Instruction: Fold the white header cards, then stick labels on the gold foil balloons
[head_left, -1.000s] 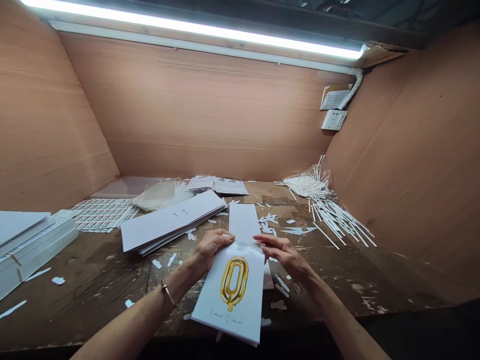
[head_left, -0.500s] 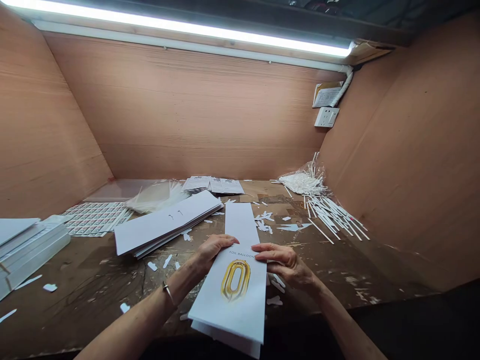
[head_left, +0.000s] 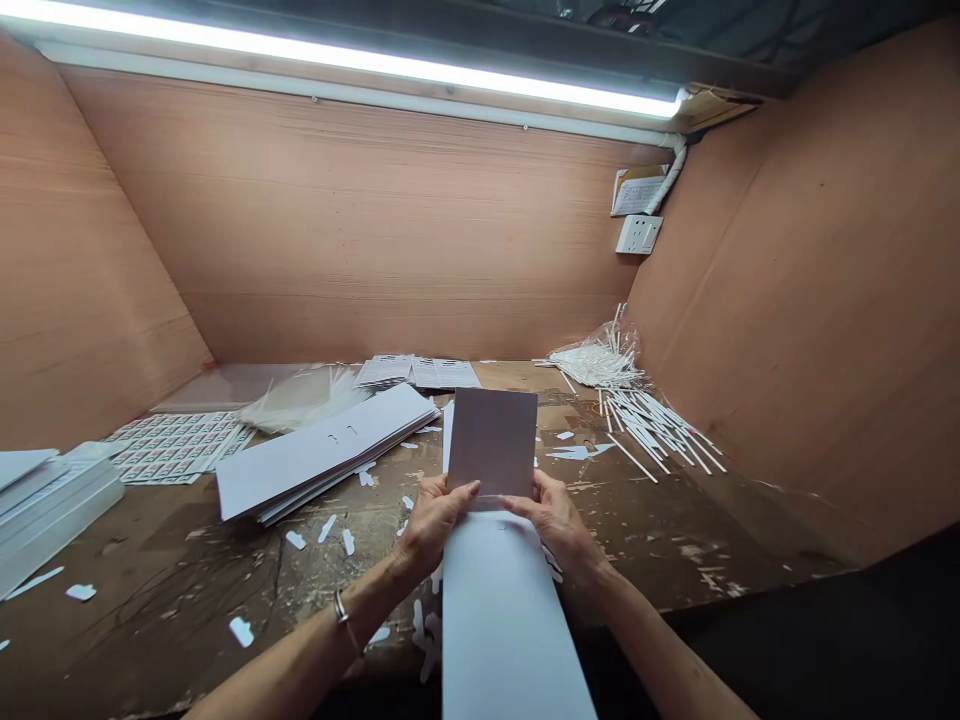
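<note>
Both my hands grip a long white card [head_left: 501,600] at a fold line near the middle of the workbench. My left hand [head_left: 436,517] pinches its left edge and my right hand [head_left: 553,517] pinches its right edge. The far part of the card [head_left: 493,442] stands folded up toward the back wall, showing its blank grey-white side. The near part runs flat toward me and off the bench's front edge. No print shows on the card now.
A fanned stack of white cards [head_left: 322,452] lies left of my hands. Sticker sheets [head_left: 169,447], clear bags [head_left: 300,398] and leaflets [head_left: 416,372] sit farther back. White straws [head_left: 645,415] spread at the right. Stacked white sheets [head_left: 45,505] lie at far left. Paper scraps litter the bench [head_left: 187,560].
The card with the gold balloon print was turned over, so its blank side faces up. Its far end has been folded upward between my hands.
</note>
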